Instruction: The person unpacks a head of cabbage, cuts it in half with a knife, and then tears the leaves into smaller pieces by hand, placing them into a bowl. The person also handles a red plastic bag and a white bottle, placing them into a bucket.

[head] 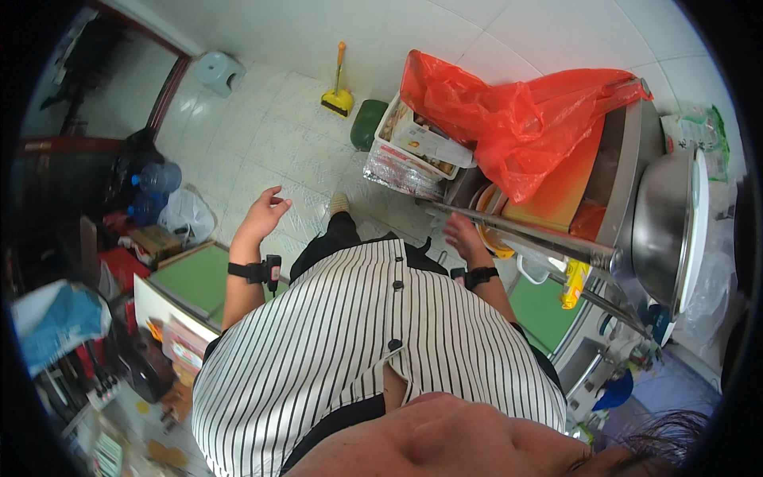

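My left hand [266, 213] hangs over the tiled floor, its fingers loosely apart and nothing in it. A black strap with a small device [272, 271] circles that wrist. On the other side, my right hand [464, 235] is slightly blurred and holds nothing, its fingers apart. It is nearest to the metal rack's edge [530, 229]. A red plastic bag [518, 125] drapes over the rack's top, and a yellow packet [575, 283] hangs below it. Beside the rack stands a white foam box [411, 173] with a carton in it.
On the floor ahead are a yellow broom [337, 98], a dark green container [368, 125] and a light blue stool [219, 73]. At left sit water bottles [156, 177], a white plastic bag [188, 217] and a green-topped surface [191, 277]. A steel basin [664, 226] is at right.
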